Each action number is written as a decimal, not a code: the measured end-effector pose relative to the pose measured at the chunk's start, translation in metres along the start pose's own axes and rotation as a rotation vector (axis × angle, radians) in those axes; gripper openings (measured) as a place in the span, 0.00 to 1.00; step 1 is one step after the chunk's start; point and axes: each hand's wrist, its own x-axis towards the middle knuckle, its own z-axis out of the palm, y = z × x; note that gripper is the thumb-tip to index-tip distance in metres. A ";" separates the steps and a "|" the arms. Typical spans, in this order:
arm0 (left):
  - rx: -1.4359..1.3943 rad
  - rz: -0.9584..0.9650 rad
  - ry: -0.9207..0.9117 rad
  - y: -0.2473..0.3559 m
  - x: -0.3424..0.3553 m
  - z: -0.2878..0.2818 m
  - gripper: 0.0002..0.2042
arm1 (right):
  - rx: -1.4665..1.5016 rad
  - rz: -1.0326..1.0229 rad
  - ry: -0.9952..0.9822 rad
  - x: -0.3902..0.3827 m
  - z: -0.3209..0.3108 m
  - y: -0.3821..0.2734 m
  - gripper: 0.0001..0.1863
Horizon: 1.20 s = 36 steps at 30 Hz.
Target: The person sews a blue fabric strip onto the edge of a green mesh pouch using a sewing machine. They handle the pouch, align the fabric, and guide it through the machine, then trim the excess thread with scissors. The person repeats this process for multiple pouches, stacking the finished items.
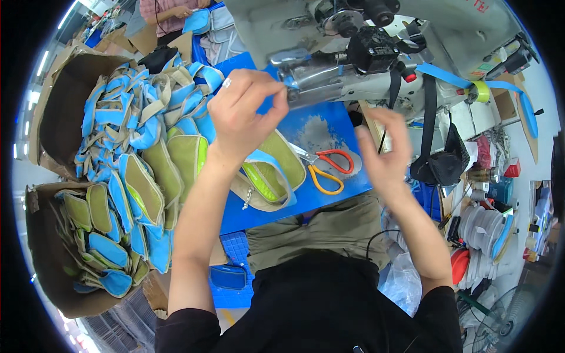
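My left hand (250, 112) is raised beside the sewing machine's (376, 88) working end, thumb and forefinger pinched together. Whatever may be between those fingertips is too small to make out. To the right, my right hand (385, 147) hangs over the table edge near the machine, blurred by motion, with thumb and fingers apart and nothing seen in it. Between my arms lie scissors (314, 159) with one red and one orange handle loop. Their blades rest against an olive fabric piece (283, 157), partly under a blue-edged piece with lime mesh (259, 179).
A blue tabletop (329, 120) carries whitish scraps. Piled blue and olive straps (138, 106) and sewn panels (141, 194) fill the left side, by two cardboard boxes (44, 235). A blue tape (441, 73) runs through a yellow guide. Another person (168, 15) sits beyond.
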 end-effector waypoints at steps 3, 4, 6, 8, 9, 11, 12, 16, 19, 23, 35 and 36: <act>-0.032 -0.020 -0.049 0.002 0.006 -0.004 0.10 | -0.197 -0.212 0.180 0.027 -0.034 0.011 0.18; -0.059 -0.043 -0.060 0.002 0.007 -0.005 0.10 | -0.245 -0.258 0.226 0.037 -0.043 0.012 0.19; -0.063 -0.023 -0.001 0.002 0.006 -0.004 0.11 | -0.383 -0.286 0.196 0.057 -0.056 0.010 0.20; -0.032 0.012 0.038 0.002 0.005 -0.003 0.11 | -0.481 -0.291 0.166 0.068 -0.061 0.010 0.22; 0.001 0.035 0.048 0.002 0.004 -0.002 0.11 | -0.510 -0.285 0.148 0.071 -0.062 0.011 0.22; 0.042 0.082 0.062 0.000 0.002 -0.002 0.12 | -0.546 -0.276 0.128 0.073 -0.063 0.013 0.23; 0.050 0.106 0.063 -0.001 0.001 -0.003 0.12 | -0.551 -0.273 0.124 0.073 -0.062 0.013 0.24; 0.092 0.134 0.046 -0.005 -0.001 -0.001 0.12 | -0.596 -0.289 0.114 0.073 -0.064 0.018 0.25; 0.072 0.139 0.040 -0.006 0.002 -0.002 0.11 | -0.627 -0.305 0.117 0.078 -0.067 0.018 0.24; 0.065 0.111 -0.006 -0.004 0.007 -0.001 0.10 | -0.658 -0.343 0.120 0.086 -0.069 0.019 0.24; -0.212 -0.489 -0.054 0.019 -0.003 -0.003 0.13 | -0.706 -0.357 0.037 0.099 -0.075 0.021 0.21; -0.239 -0.466 -0.058 0.016 -0.007 -0.001 0.13 | -0.705 -0.353 0.033 0.100 -0.075 0.022 0.20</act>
